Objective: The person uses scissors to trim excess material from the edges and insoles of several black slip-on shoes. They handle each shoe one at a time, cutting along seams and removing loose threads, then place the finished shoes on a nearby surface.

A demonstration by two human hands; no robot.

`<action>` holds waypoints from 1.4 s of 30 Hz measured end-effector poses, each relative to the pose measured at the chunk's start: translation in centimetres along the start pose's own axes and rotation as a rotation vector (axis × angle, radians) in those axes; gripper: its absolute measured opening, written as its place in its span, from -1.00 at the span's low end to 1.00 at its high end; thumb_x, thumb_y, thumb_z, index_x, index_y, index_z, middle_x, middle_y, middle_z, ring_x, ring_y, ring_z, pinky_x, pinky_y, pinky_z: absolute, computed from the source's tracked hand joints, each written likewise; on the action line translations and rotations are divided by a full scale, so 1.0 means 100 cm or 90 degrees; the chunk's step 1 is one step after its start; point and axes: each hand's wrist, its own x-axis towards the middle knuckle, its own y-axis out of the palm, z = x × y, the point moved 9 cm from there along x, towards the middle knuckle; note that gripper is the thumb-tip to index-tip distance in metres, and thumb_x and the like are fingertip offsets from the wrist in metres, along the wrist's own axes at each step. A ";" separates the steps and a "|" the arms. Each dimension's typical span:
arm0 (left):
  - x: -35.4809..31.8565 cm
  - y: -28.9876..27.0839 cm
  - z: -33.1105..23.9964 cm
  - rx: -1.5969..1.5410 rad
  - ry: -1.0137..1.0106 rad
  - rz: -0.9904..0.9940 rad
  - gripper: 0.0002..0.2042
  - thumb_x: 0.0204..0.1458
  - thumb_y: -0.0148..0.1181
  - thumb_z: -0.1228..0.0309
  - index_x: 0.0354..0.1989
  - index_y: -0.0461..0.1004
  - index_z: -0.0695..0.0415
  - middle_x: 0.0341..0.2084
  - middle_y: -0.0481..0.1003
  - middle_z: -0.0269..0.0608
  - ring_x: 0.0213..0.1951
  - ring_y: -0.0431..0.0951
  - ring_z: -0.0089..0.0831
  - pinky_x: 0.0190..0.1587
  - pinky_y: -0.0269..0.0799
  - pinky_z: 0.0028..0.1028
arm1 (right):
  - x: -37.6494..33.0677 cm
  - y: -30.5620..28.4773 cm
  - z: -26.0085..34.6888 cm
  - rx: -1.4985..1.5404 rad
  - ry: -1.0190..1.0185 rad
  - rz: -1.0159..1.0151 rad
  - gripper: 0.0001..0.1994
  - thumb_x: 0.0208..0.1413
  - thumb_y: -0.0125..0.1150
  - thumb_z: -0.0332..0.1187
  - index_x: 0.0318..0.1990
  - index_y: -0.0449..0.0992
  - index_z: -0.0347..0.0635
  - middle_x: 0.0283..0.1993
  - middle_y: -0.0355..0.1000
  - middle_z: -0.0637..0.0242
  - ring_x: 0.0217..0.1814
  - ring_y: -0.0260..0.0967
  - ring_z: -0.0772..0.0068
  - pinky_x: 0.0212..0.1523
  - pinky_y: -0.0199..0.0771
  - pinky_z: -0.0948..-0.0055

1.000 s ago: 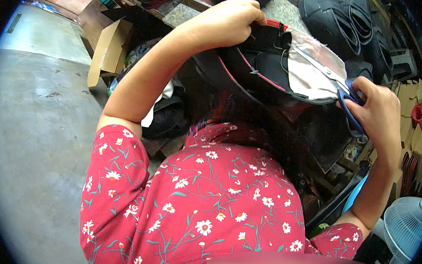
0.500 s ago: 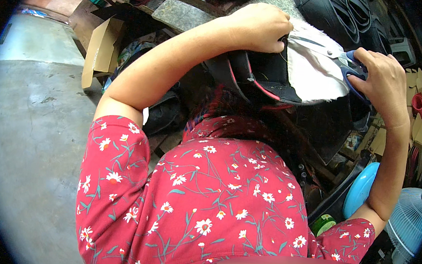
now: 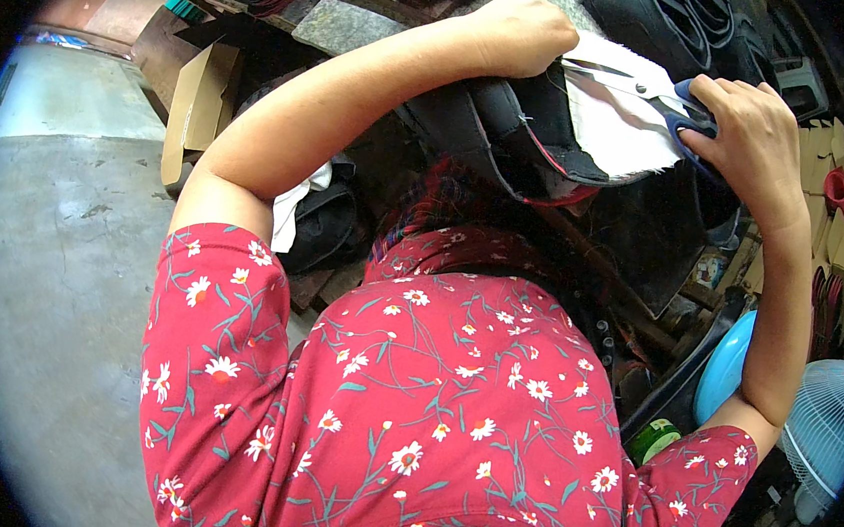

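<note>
Two bare hands raised over a cluttered bench, left hand (image 3: 518,33) gripping a black shoe upper (image 3: 513,136) with white lining (image 3: 610,119), right hand (image 3: 749,137) closed on blue-handled scissors (image 3: 658,91), blades lying across the lining, pale blue fan (image 3: 819,429) at lower right.

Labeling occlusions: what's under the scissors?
The scissors in the right hand lie over white lining fabric on a black shoe upper. The left hand covers the fabric's far end.
</note>
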 end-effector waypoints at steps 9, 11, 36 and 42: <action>-0.001 -0.006 -0.005 -0.022 -0.046 0.040 -0.77 -0.13 0.27 0.33 -0.38 0.64 0.25 -0.30 0.60 0.00 -0.24 0.66 -0.04 -0.13 0.58 -0.18 | -0.001 0.002 0.000 -0.007 -0.007 0.006 -0.67 -0.16 0.53 -0.18 -0.26 0.55 -0.04 -0.39 0.57 0.31 -0.29 0.56 0.30 -0.16 0.44 0.29; 0.001 -0.006 -0.009 -0.024 -0.047 0.062 -0.75 -0.16 0.30 0.30 -0.39 0.65 0.25 -0.27 0.59 -0.01 -0.23 0.66 -0.05 -0.12 0.59 -0.20 | -0.001 0.001 -0.002 -0.010 -0.001 0.014 -0.66 -0.17 0.53 -0.18 -0.26 0.55 -0.04 -0.38 0.57 0.32 -0.29 0.55 0.30 -0.17 0.44 0.30; 0.008 -0.014 0.013 -0.049 -0.107 0.011 -0.78 -0.05 0.22 0.35 -0.37 0.63 0.28 -0.28 0.58 0.05 -0.24 0.66 -0.03 -0.13 0.59 -0.20 | 0.003 0.005 0.011 0.007 -0.082 0.012 -0.70 -0.13 0.50 -0.18 -0.30 0.54 -0.05 -0.45 0.56 0.32 -0.34 0.56 0.30 -0.22 0.44 0.28; -0.006 -0.031 0.019 -0.130 -0.124 0.010 -0.78 -0.09 0.23 0.37 -0.36 0.63 0.29 -0.28 0.55 0.07 -0.21 0.63 -0.02 -0.09 0.57 -0.23 | 0.002 0.009 -0.013 0.023 0.051 0.109 -0.63 -0.18 0.54 -0.23 -0.16 0.60 -0.01 -0.32 0.63 0.33 -0.30 0.58 0.39 -0.18 0.49 0.32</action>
